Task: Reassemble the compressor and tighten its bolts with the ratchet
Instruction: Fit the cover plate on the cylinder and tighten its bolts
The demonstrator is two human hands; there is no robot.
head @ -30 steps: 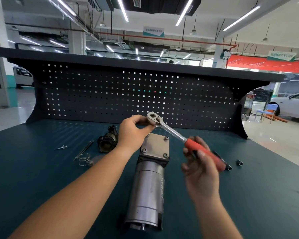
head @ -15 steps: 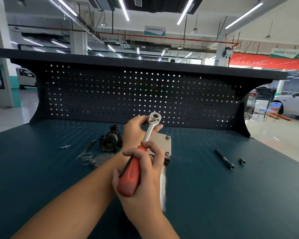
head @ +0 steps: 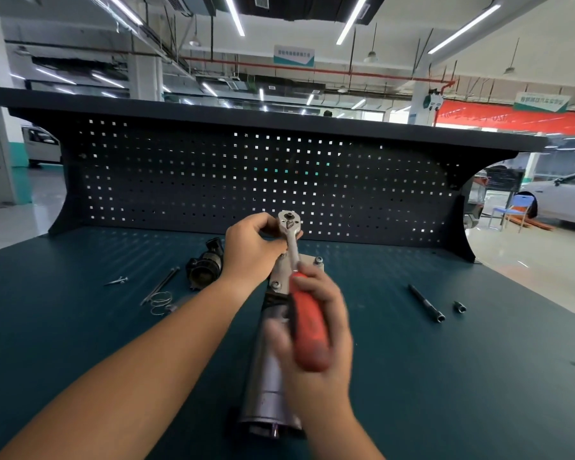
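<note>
The right hand (head: pixel 337 327) is closed around the red plastic handle of the ratchet (head: pixel 307 323), a tool with a thin shiny steel shaft and a round steel head. This hand is blurred, but its fingers are clearly wrapped over the handle. Beyond this grip, at the far end of the shaft, the left hand (head: pixel 249 250) pinches the round head between thumb and fingertips. The compressor (head: pixel 266 376), a long silver metal cylinder, lies on its side directly under both grips and points away from the person. Its near end is below the right wrist. Its pale square end plate (head: pixel 312 265) shows under the shaft, between the two grips, with one bolt head (head: pixel 318 259) just right of the shaft. Whether the ratchet head sits on a bolt I cannot tell, because the left hand covers that place.

Just beside the left wrist, to the left of that grip, lies a black round metal part (head: pixel 204 268). Further left are a long thin rod (head: pixel 161 283), a coil of thin wire (head: pixel 160 302) and a small screw (head: pixel 118 280). Well to the right of the right-hand grip lie a dark slim extension bar (head: pixel 425 303) and, near it, a small dark socket (head: pixel 459 306). All rests on the dark teal bench top (head: pixel 478 376), with a black perforated back panel (head: pixel 213 180) behind the grips
</note>
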